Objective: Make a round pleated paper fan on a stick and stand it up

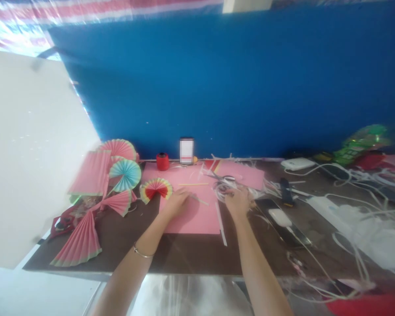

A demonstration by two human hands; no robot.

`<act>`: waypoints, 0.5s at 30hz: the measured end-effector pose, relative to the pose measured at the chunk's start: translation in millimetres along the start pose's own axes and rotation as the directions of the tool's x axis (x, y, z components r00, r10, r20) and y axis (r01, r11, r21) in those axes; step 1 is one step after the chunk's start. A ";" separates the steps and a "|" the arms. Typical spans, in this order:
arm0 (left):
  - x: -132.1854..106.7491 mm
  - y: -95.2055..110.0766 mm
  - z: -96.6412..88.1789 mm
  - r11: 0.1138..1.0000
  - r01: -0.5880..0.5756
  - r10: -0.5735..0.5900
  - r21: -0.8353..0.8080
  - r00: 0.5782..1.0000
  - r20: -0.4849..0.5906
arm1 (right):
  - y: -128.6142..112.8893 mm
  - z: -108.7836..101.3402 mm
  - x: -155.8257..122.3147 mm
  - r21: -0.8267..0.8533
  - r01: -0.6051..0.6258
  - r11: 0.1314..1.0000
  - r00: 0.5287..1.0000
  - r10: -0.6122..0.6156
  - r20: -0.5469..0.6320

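Note:
My left hand (174,202) rests palm down on a pink paper sheet (194,217) on the dark table (125,245), its fingers roughly flat near a thin stick (199,200). My right hand (238,202) lies at the sheet's right edge, over a tangle of white strips and scissors (225,181); its fingers are blurred and partly hidden. A small red and yellow folded paper fan (156,188) lies just left of my left hand.
Several pink and teal folded paper fans (118,175) lie at the left. A red spool (162,161) and an upright phone (186,150) stand by the blue wall. Phones, a power strip (319,204), cables and white paper strips crowd the right side.

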State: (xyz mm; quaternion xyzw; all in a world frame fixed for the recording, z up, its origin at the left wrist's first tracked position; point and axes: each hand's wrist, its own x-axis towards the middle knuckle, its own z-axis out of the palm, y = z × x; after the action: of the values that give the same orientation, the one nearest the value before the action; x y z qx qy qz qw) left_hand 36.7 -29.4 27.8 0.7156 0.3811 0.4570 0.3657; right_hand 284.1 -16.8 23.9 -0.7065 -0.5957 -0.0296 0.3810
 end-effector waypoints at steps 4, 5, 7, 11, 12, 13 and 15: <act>-6.7 -1.3 7.3 0.994 0.015 -0.025 0.110 0.996 0.089 | -13.8 0.6 -5.6 -0.049 -0.097 0.994 0.990 0.102 0.102; -8.1 -1.6 9.1 0.990 0.018 -0.030 0.136 0.995 0.091 | -17.0 1.7 -7.6 -0.075 -0.075 0.994 0.988 0.085 0.133; -10.4 -2.6 12.5 0.986 0.028 -0.041 0.164 0.996 0.077 | -20.5 3.5 -11.0 -0.110 -0.037 0.993 0.988 0.053 0.147; -12.2 -4.2 16.3 0.992 0.081 -0.084 0.095 0.996 0.033 | -20.7 0.4 -13.0 -0.102 0.039 0.994 0.998 -0.035 0.045; -12.1 -3.8 16.4 0.993 0.091 -0.094 0.078 0.995 0.031 | -21.3 -2.1 -12.4 -0.092 0.048 0.995 0.999 -0.048 0.004; -11.6 -2.8 16.3 0.993 0.098 -0.100 0.067 0.994 0.032 | -22.5 -5.0 -11.6 -0.079 0.049 0.996 0.998 -0.053 -0.045; -10.0 1.2 15.7 0.994 0.103 -0.104 0.035 0.994 0.022 | -26.4 -11.4 -9.5 -0.025 0.054 0.998 0.988 -0.057 -0.142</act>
State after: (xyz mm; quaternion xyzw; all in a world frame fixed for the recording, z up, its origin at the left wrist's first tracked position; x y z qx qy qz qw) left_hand 48.6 -41.5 20.2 0.7064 0.4209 0.4225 0.3812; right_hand 263.2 -31.1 40.5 -0.6898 -0.5860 -0.0967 0.4140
